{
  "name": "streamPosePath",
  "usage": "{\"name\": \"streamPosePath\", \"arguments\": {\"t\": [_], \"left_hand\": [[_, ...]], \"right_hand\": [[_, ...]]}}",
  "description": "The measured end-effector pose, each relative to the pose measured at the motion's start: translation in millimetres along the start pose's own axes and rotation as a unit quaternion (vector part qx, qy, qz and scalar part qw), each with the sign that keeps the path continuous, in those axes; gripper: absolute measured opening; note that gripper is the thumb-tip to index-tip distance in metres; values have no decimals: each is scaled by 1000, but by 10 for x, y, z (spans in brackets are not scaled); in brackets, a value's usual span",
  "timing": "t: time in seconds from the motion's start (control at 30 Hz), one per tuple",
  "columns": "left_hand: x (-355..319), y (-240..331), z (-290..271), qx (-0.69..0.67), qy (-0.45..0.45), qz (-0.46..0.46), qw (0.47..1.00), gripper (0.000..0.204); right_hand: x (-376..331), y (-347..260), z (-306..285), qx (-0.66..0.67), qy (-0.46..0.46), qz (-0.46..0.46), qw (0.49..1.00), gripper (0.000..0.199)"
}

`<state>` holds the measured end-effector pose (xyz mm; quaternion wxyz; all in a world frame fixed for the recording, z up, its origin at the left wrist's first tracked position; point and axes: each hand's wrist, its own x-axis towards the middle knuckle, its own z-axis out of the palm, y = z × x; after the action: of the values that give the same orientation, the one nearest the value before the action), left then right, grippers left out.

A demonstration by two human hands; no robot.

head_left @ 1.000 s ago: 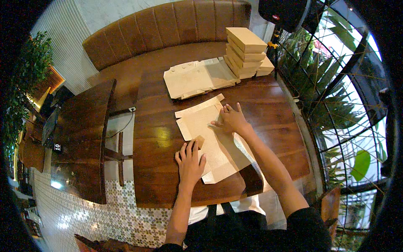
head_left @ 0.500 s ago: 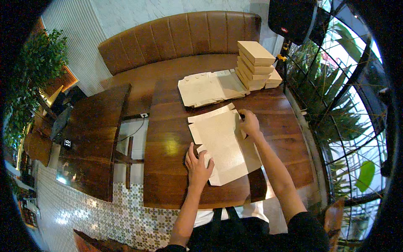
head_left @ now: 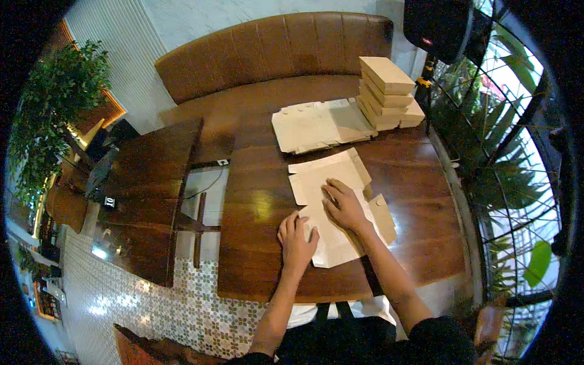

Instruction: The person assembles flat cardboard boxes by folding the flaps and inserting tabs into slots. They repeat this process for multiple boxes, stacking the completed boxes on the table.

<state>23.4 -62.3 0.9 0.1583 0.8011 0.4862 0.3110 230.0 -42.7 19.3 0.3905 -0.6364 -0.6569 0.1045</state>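
Note:
A flat, unfolded cardboard box [head_left: 316, 182] lies on the wooden table in front of me, its side flaps spread outward. My left hand [head_left: 297, 242] rests at its left edge, thumb and fingers apart, holding nothing. Across the middle of the sheet lies my right hand [head_left: 345, 205], its fingers slightly bent against the cardboard without gripping it; the palm covers part of the surface. One flap [head_left: 382, 216] sticks out to the right, beyond my right wrist.
Behind the sheet lies a pile of flat cardboard blanks [head_left: 322, 125]. Folded boxes [head_left: 384, 91] are stacked beside it at the far right. A brown bench [head_left: 274, 55] curves behind the table [head_left: 249, 243]. A second table [head_left: 146, 207] stands left.
My right hand has left the sheet's right-hand flap and moved left onto its middle. The left hand stays at the left edge. The whole view has shifted slightly.

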Motion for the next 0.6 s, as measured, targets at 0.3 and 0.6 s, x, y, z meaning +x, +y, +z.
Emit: {"name": "streamPosePath", "arguments": {"t": [0.3,0.6], "left_hand": [[565,-348,59,-143,-20,-164,976,52],[1060,-258,115,1,-146,64,987,45]], "right_hand": [[-96,186,47,-27,-2,-41,999,45],[-120,265,21,-9,16,-45,999,40]]}}
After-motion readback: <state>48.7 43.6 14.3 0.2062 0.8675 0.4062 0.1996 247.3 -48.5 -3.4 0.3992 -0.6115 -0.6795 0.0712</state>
